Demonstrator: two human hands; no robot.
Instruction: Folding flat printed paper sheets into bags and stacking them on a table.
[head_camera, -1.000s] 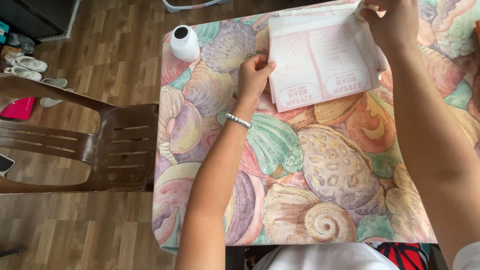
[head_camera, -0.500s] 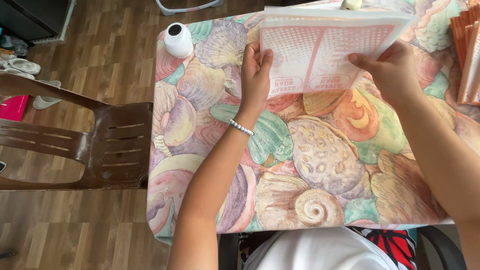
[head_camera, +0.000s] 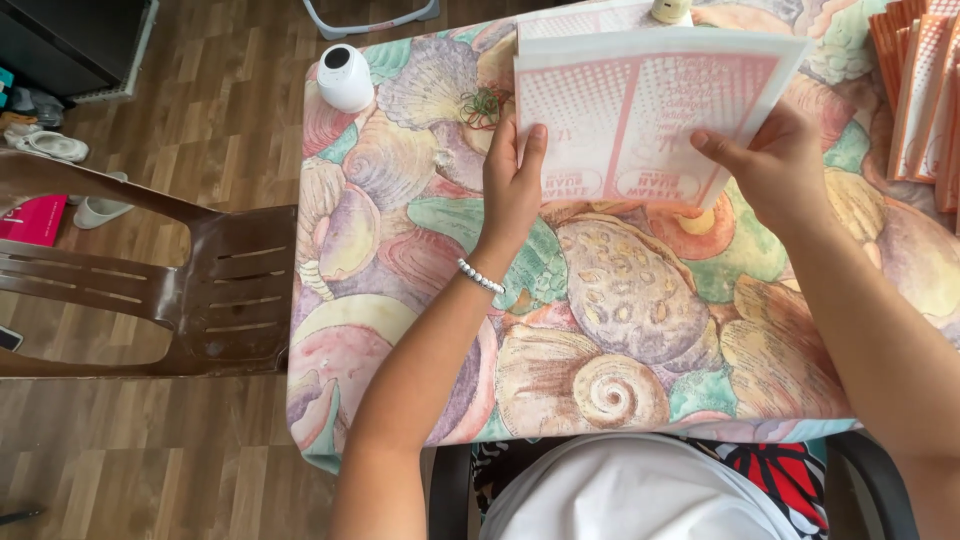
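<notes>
Sheet lifted higher, top centre.
My left hand (head_camera: 512, 185) and right hand (head_camera: 775, 165) now pinch the paper sheet (head_camera: 655, 105) by its lower edges, fingers closed on it.

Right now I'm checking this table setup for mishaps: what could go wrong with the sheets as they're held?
The printed paper sheets are lifted by both hands, left hand and right hand, pinching only their lower edge, so they could sag or crease. The white round device sits near the table's corner; a sweeping sheet might knock it off.

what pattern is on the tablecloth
Large seashells in pastel pink, green and tan cover the tablecloth, seen in the head view.
</notes>
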